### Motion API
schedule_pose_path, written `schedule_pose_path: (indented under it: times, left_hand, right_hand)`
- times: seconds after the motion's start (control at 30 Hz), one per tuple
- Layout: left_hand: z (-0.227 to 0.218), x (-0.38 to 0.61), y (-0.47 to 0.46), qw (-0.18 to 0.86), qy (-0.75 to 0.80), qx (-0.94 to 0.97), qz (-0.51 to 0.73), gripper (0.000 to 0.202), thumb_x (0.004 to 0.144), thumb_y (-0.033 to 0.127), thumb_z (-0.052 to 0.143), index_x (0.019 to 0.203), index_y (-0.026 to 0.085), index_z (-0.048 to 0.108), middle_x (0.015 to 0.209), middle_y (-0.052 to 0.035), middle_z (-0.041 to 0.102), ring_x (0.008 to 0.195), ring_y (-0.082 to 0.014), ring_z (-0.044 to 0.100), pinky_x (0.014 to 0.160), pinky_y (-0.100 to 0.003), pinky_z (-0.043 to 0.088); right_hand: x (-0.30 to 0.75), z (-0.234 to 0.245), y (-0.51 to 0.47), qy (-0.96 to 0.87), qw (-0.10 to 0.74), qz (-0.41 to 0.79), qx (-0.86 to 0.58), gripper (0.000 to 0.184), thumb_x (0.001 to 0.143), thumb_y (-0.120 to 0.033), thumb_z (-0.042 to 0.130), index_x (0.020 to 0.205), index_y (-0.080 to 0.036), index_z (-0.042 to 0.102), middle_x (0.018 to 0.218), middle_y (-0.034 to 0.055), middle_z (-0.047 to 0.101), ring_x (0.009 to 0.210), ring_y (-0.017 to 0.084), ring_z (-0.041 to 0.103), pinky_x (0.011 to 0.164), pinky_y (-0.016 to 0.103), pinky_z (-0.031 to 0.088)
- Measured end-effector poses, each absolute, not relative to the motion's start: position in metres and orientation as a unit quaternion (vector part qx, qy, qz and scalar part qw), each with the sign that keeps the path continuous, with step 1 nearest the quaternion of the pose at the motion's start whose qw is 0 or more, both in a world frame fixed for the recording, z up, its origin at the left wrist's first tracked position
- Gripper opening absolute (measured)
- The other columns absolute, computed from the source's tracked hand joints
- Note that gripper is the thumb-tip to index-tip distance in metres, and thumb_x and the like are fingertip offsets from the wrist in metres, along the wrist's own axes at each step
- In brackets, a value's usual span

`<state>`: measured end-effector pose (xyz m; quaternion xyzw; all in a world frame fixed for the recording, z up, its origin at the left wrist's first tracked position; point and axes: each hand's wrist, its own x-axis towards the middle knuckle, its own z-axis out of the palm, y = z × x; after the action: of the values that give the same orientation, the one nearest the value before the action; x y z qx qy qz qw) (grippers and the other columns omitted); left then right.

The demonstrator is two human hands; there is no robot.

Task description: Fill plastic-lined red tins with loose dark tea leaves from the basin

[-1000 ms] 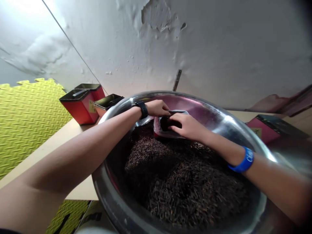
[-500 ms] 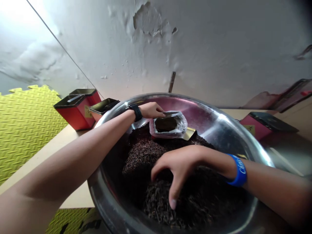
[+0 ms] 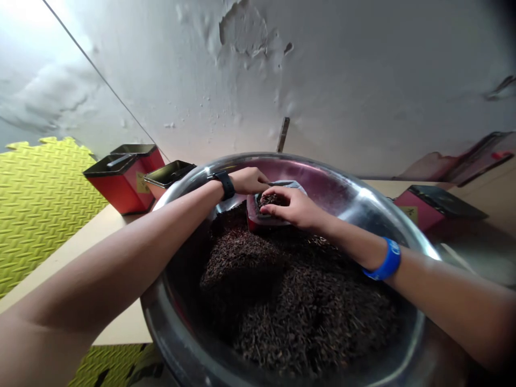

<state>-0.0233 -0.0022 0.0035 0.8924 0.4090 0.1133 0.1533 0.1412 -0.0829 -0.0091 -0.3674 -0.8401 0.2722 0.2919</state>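
Observation:
A large shiny metal bowl [image 3: 379, 207] holds a heap of dark loose tea leaves [image 3: 306, 317]. Near its far side, a red tin [image 3: 253, 221] with a pale plastic bag [image 3: 297, 185] lining its mouth sits in the leaves. My left hand [image 3: 248, 180], a black watch on its wrist, pinches the bag's upper left edge. Over the tin's mouth is my right hand [image 3: 301, 208], wearing a blue wristband and curled around a handful of tea leaves [image 3: 269, 199]. It hides much of the opening.
Open red tins [image 3: 129, 185] and another open tin [image 3: 168, 173] stand left of the bowl on a pale table [image 3: 116, 231]. A dark-topped red tin [image 3: 433, 207] is at the right. Yellow mats [image 3: 48, 215] lie leftward; a peeling wall [image 3: 338, 80] rises behind.
My right hand has moved up from the heap to the tin's mouth, with tea leaves now in it. My left hand stays at the bag's edge.

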Motion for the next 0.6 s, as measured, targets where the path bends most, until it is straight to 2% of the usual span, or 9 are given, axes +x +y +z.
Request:
schedule_pose_path:
  times: [0.1,0.23,0.43,0.5,0.6]
  left_hand:
    - [0.002,-0.023,-0.002,0.164,0.411,0.889,0.116,0.035,0.074,0.041,0.048,0.084,0.015,0.069,0.066,-0.0015,0.06,0.059,-0.0098,0.044,0.058,-0.023,0.03]
    - [0.001,-0.022,-0.001,0.173,0.395,0.895,0.116,0.035,0.073,0.04,0.049,0.089,0.017,0.069,0.07,-0.0005,0.062,0.063,-0.0102,0.046,0.06,-0.022,0.03]
    - [0.002,-0.023,-0.002,0.174,0.391,0.897,0.113,0.037,0.074,0.043,0.048,0.094,0.018,0.068,0.075,-0.0002,0.064,0.065,-0.0106,0.048,0.06,-0.021,0.031]
    - [0.002,-0.023,-0.003,0.17,0.393,0.896,0.116,0.038,0.073,0.043,0.049,0.096,0.018,0.067,0.075,-0.0002,0.064,0.065,-0.0107,0.048,0.06,-0.021,0.031]
    - [0.002,-0.023,-0.003,0.16,0.398,0.896,0.114,0.037,0.073,0.041,0.05,0.096,0.017,0.067,0.076,-0.0002,0.064,0.066,-0.0109,0.048,0.06,-0.021,0.031]
  right_hand:
    - [0.144,-0.016,-0.078,-0.851,0.297,0.17,-0.398,0.025,0.073,-0.029,0.057,0.095,-0.017,0.061,0.1,0.005,0.062,0.093,0.018,0.054,0.085,0.033,0.038]
    - [0.147,-0.024,-0.074,-0.873,0.253,0.123,-0.399,0.024,0.075,-0.023,0.053,0.096,-0.018,0.063,0.101,0.0055,0.063,0.092,0.018,0.055,0.083,0.032,0.04]
    - [0.138,-0.015,-0.091,-0.866,0.314,0.093,-0.378,0.021,0.081,-0.025,0.045,0.084,-0.015,0.063,0.085,0.0042,0.064,0.078,0.014,0.056,0.074,0.028,0.04]
    - [0.133,-0.01,-0.103,-0.894,0.257,0.153,-0.333,0.024,0.083,-0.028,0.042,0.085,-0.016,0.063,0.082,0.0028,0.065,0.074,0.013,0.056,0.07,0.026,0.04]
    - [0.13,-0.011,-0.113,-0.935,0.064,0.266,-0.227,0.027,0.082,-0.033,0.045,0.095,-0.017,0.062,0.09,0.003,0.065,0.079,0.013,0.058,0.071,0.024,0.041]
